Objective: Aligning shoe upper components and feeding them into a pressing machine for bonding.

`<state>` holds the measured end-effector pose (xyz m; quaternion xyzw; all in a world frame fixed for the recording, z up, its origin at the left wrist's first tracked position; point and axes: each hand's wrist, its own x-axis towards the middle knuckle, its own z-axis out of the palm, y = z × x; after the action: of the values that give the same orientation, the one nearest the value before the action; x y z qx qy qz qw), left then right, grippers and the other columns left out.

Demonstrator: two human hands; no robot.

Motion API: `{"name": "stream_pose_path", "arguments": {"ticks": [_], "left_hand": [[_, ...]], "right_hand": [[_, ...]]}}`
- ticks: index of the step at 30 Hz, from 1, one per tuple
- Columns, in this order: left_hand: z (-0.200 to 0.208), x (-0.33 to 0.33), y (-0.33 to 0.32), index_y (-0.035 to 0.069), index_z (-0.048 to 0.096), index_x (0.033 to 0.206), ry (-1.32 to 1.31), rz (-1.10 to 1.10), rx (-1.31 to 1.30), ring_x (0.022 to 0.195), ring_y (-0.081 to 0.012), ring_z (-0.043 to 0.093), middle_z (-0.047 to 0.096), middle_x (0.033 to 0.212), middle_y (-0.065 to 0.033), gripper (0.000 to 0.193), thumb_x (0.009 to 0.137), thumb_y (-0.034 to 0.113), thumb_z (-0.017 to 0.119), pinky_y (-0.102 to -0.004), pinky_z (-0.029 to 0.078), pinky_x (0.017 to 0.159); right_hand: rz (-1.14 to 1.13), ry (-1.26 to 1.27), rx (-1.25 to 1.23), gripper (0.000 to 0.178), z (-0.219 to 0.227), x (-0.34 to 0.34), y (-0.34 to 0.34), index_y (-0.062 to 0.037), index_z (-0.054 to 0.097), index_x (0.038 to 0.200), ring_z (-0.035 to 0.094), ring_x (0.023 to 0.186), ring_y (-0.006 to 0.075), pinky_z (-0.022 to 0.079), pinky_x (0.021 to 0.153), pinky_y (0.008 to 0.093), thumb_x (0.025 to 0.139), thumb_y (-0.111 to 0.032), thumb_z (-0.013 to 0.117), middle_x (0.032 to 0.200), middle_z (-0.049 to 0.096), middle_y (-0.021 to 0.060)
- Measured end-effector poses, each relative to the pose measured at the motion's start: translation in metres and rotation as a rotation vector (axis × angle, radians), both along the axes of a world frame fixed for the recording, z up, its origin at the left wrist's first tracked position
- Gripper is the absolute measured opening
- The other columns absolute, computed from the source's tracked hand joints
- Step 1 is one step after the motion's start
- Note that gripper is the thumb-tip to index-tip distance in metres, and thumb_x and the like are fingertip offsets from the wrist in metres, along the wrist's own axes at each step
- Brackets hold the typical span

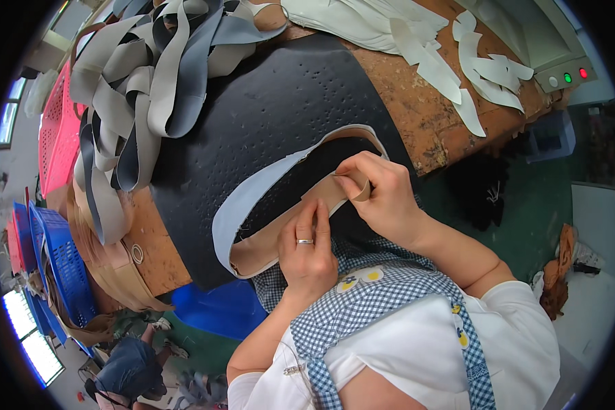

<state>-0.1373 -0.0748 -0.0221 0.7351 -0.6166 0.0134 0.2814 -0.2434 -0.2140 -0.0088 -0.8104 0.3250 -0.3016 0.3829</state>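
A long strip, pale blue-grey on one face and beige on the other, lies curved in a loop [249, 198] on a black pitted mat [266, 102] in front of me. My right hand [383, 195] pinches the strip at the loop's right end, where a short beige piece curls up by the fingertips. My left hand [309, 249], with a ring on one finger, holds the near side of the loop. Its fingertips press on the beige face close to an overlapping edge, and its thumb is hidden.
Grey strips [178, 68] pile up at the far left of the wooden bench [417, 116]. White scraps [485, 68] lie far right, near a machine [560, 61] with lit buttons. Pink [58, 130] and blue baskets [65, 263] stand left. Another person [126, 369] is at lower left.
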Motion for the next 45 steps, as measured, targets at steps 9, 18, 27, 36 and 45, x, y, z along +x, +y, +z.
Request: {"name": "stream_pose_path", "arguments": {"ticks": [9,18,27,36,45], "left_hand": [[0.001,0.000,-0.005,0.000,0.059,0.133,-0.120,-0.035,0.148,0.113,-0.0288,0.050,0.053,0.130,-0.0158,0.054,0.079,0.005,0.058,-0.0418,0.041,0.086],[0.003,0.002,-0.009,-0.007,0.051,0.137,-0.295,-0.102,0.227,0.113,-0.0283,0.048,0.048,0.134,-0.0176,0.058,0.082,0.011,0.055,-0.0441,0.043,0.087],[0.004,0.001,-0.014,-0.003,0.048,0.141,-0.355,-0.103,0.220,0.109,-0.0270,0.048,0.048,0.128,-0.0157,0.063,0.080,0.012,0.057,-0.0437,0.046,0.082],[0.013,0.002,-0.027,-0.003,0.045,0.144,-0.297,-0.214,0.311,0.118,-0.0344,0.049,0.047,0.133,-0.0210,0.066,0.081,0.010,0.059,-0.0503,0.045,0.092],[0.011,0.003,-0.028,-0.007,0.038,0.147,-0.307,-0.297,0.373,0.135,-0.0388,0.042,0.041,0.146,-0.0257,0.070,0.081,0.006,0.059,-0.0516,0.038,0.107]], "right_hand": [[0.014,0.088,0.015,0.011,0.007,0.001,0.000,0.0008,0.063,0.092,0.068,0.075,0.0291,0.053,0.063,0.0342,0.084,-0.003,0.070,0.084,0.065,0.0134],[-0.063,0.148,0.149,0.010,0.017,-0.021,-0.013,0.0036,0.065,0.091,0.069,0.065,0.0203,0.053,0.058,0.0291,0.088,-0.006,0.067,0.080,0.069,0.0124],[-0.072,0.161,0.164,0.009,0.012,-0.022,-0.018,0.0033,0.066,0.088,0.068,0.059,0.0182,0.052,0.055,0.0287,0.088,-0.005,0.066,0.078,0.069,0.0121],[-0.078,0.185,0.092,0.010,0.016,-0.032,-0.021,0.0042,0.066,0.087,0.068,0.060,0.0200,0.052,0.055,0.0306,0.087,-0.006,0.067,0.076,0.069,0.0132],[-0.050,0.172,0.244,0.011,0.016,-0.043,-0.031,0.0060,0.066,0.086,0.069,0.058,0.0187,0.052,0.053,0.0291,0.084,-0.005,0.066,0.068,0.068,0.0140]]}}
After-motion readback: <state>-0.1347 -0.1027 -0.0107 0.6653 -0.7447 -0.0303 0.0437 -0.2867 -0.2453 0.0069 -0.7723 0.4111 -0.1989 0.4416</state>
